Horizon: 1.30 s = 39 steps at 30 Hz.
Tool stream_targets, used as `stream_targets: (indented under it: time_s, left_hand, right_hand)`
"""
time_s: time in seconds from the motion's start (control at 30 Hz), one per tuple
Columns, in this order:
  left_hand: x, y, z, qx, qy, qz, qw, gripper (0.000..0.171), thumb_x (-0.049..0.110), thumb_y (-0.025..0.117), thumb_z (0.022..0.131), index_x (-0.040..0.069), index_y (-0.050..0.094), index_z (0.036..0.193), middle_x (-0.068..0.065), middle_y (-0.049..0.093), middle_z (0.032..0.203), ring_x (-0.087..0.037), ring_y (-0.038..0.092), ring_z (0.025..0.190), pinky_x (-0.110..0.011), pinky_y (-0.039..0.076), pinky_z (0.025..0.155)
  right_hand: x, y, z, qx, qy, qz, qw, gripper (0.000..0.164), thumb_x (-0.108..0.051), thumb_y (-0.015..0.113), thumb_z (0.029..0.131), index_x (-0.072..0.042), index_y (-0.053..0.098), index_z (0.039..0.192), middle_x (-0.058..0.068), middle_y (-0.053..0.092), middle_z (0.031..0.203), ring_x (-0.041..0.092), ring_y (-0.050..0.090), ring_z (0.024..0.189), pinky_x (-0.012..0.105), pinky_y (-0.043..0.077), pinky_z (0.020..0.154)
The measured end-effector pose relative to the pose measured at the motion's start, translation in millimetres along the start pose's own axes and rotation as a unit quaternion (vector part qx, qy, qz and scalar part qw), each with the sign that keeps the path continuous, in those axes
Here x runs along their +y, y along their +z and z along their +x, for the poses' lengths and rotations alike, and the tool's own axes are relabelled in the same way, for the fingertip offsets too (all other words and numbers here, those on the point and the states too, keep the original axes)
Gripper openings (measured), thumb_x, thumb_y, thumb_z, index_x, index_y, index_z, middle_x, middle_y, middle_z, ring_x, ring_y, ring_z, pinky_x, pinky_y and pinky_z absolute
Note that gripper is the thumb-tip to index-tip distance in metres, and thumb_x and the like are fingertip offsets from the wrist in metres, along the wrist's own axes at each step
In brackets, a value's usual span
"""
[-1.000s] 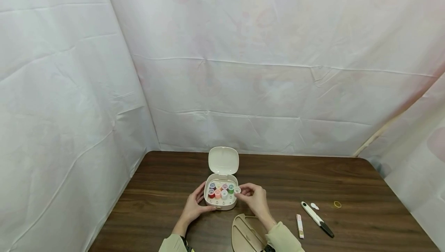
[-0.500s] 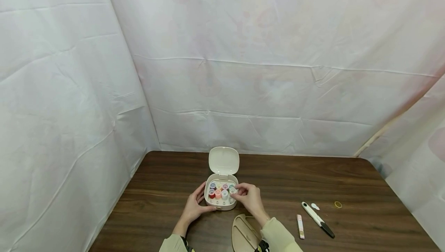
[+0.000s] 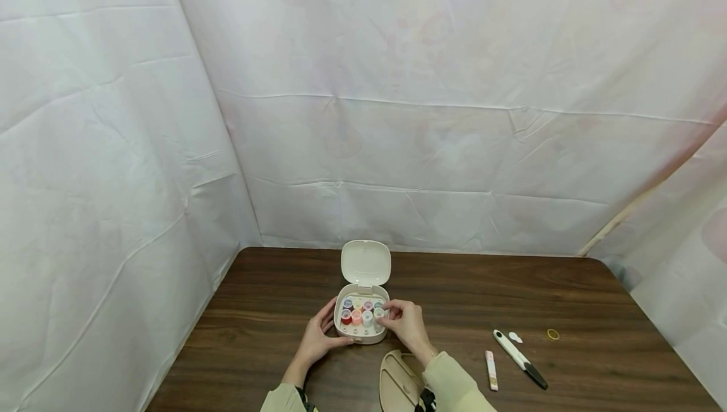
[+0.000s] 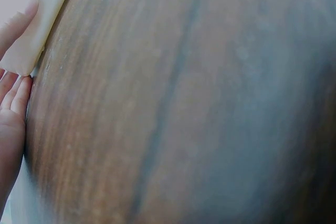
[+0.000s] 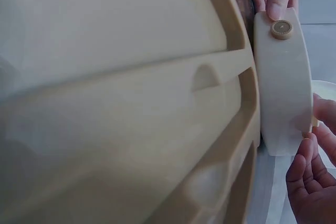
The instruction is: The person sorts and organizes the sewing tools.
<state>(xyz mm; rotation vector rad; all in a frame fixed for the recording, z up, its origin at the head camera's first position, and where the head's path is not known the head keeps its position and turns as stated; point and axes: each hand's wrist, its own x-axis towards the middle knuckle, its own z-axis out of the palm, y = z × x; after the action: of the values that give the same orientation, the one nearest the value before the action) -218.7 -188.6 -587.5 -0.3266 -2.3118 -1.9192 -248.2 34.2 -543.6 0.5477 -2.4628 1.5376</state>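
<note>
By the left hand (image 3: 315, 340), an open, rounded cream plastic box (image 3: 372, 339) on the brown wood-grain table (image 3: 454, 292) is gripped. Inside, coloured cylindrical spools (image 3: 356, 317) are stood in rows; at their right, a whitish cylindrical spool (image 3: 378, 314) is pinched by the right hand (image 3: 408, 328).

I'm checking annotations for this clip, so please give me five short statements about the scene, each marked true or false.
1. The left hand holds the cream rounded plastic box at its side and front. True.
2. The box is closed. False: its rounded cream plastic lid is swung open.
3. The right hand has its fingers on a pale cylindrical thread spool. True.
4. No object lies on the person's side of the box. False: a beige plastic compartment tray lies there.
5. A slim white tool with a black end lies on the dark brown wood-grain table, right of both hands. True.
</note>
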Motion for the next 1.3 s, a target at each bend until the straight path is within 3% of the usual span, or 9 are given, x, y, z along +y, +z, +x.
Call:
stream_targets:
  time_s: [0.63,1.0,1.3]
  left_hand:
    - [-2.3,-1.3,-0.4,-0.004,0.002,0.000,1.0000,0.094,0.008,0.081,0.061,0.002,0.028,0.138,-0.021,0.029,0.138,-0.033,0.031,0.124,-0.035,0.036,0.097]
    - [1.0,-1.3,-1.6,-0.003,-0.002,-0.003,1.0000,0.094,0.008,0.081,0.060,0.002,0.028,0.138,-0.021,0.028,0.139,-0.032,0.031,0.124,-0.035,0.035,0.098]
    - [28.1,1.3,-5.8,-0.011,0.004,-0.010,0.9999,0.092,0.000,0.079,0.061,-0.009,0.025,0.135,-0.029,0.027,0.136,-0.039,0.030,0.122,-0.044,0.033,0.096]
  right_hand:
    - [-3,5,0,-0.009,0.021,-0.032,0.999,0.019,-0.007,0.079,0.062,-0.002,0.067,0.076,-0.003,0.045,0.053,0.004,0.038,0.047,0.016,0.031,0.040]
    - [-2,8,-2,0.002,0.039,-0.017,0.999,0.019,-0.008,0.079,0.062,-0.003,0.068,0.077,-0.003,0.045,0.053,0.006,0.039,0.048,0.016,0.032,0.040]
    - [-4,4,0,-0.011,0.052,-0.039,0.998,0.022,-0.008,0.080,0.061,-0.003,0.068,0.079,-0.003,0.045,0.053,0.002,0.036,0.046,0.016,0.030,0.039]
